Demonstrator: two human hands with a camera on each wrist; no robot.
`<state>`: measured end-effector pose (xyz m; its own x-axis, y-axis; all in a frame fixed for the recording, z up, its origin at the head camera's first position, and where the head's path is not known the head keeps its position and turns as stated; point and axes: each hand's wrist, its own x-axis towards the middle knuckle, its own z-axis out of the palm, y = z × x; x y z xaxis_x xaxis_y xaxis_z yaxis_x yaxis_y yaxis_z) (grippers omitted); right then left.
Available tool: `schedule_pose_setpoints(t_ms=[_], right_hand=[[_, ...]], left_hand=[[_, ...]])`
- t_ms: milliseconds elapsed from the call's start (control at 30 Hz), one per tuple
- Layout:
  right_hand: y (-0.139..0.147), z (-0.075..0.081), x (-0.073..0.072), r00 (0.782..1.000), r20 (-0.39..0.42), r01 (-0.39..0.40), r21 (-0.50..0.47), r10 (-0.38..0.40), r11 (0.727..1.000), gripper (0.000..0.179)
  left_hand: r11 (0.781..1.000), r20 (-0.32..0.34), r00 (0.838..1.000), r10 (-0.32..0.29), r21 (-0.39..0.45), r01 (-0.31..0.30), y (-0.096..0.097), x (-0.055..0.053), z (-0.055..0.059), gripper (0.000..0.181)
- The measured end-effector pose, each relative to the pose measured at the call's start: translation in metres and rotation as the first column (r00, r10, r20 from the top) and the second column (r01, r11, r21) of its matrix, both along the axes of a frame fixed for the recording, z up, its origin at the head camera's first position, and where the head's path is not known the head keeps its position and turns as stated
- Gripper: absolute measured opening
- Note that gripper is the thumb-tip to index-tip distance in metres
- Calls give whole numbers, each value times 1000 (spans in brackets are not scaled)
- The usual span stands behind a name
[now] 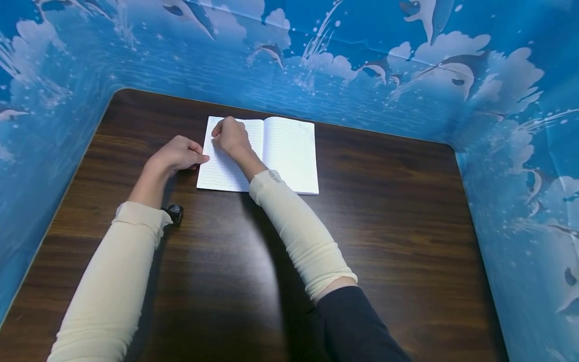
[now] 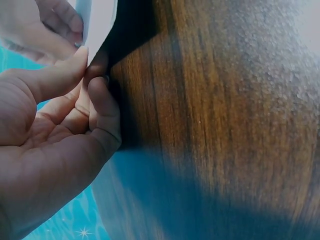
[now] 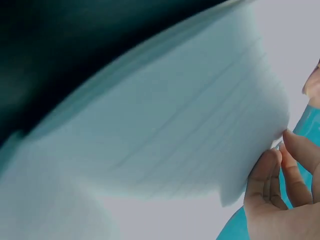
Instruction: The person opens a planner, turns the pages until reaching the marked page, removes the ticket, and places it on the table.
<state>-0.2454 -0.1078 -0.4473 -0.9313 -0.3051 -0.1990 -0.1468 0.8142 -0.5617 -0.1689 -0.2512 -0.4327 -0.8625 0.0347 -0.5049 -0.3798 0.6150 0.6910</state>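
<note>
A lined notebook (image 1: 291, 156) lies spread open near the table's far edge, its pages without visible writing in the middle. At its left side, my left hand (image 1: 178, 153) pinches the page edge between thumb and fingers; the left wrist view shows the thumb on the paper (image 2: 102, 25). My right hand (image 1: 232, 136) reaches across the left page, its fingers bent at the upper left edge. In the right wrist view the right hand (image 3: 282, 185) pinches the edge of a curved page (image 3: 190, 130). A fingertip of the left hand (image 3: 313, 85) shows beside it.
The dark wood-grain table (image 1: 384, 226) has rounded far corners. Blue cloth (image 1: 316, 65) printed with dolphins and clouds hangs along its back and sides. A small black device (image 1: 175, 213) sits at the left wrist, and pale sleeves (image 1: 298, 226) cover both forearms.
</note>
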Motion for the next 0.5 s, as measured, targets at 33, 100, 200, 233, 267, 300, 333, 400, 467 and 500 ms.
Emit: schedule_pose_setpoints(t_ms=[33, 100, 200, 233, 267, 300, 333, 400, 467, 500], right_hand=[[3, 3, 3, 1000, -6, -1, 6, 1, 1000, 8], [9, 7, 5, 1000, -12, 4, 13, -4, 1000, 7], [16, 8, 6, 1000, -1, 4, 9, -4, 1000, 7], [18, 9, 5, 1000, 2, -2, 6, 2, 1000, 8], [21, 11, 4, 1000, 5, -6, 4, 6, 1000, 9], [24, 12, 3, 1000, 6, -9, 1, 9, 1000, 12], [27, 15, 2, 1000, 9, -10, -2, 10, 1000, 13], [32, 20, 0, 1000, 7, -10, -8, 10, 1000, 16], [41, 25, -5, 1000, 7, -4, -16, 4, 1000, 19], [45, 27, -8, 1000, 9, -4, -20, 4, 1000, 20]], left_hand=[[1000, 2, 1000, -1, -8, 1, 0, 0, 0, 22], [1000, 5, 1000, -2, -25, 3, 1, -1, 0, 23], [999, 11, 1000, -4, -46, 4, 1, -1, -1, 25], [999, 11, 1000, -3, -52, 4, 1, -1, -1, 26], [998, 14, 1000, -4, -57, 5, 1, -1, -1, 26], [998, 17, 1000, -5, -60, 6, 1, -1, -1, 27], [998, 19, 1000, -7, -61, 8, 1, -1, -1, 28], [998, 19, 1000, -5, -63, 6, 0, 1, 0, 29], [998, 25, 1000, -5, -64, 7, 0, 1, 0, 29], [998, 25, 1000, -5, -68, 7, 0, 1, -1, 29]])
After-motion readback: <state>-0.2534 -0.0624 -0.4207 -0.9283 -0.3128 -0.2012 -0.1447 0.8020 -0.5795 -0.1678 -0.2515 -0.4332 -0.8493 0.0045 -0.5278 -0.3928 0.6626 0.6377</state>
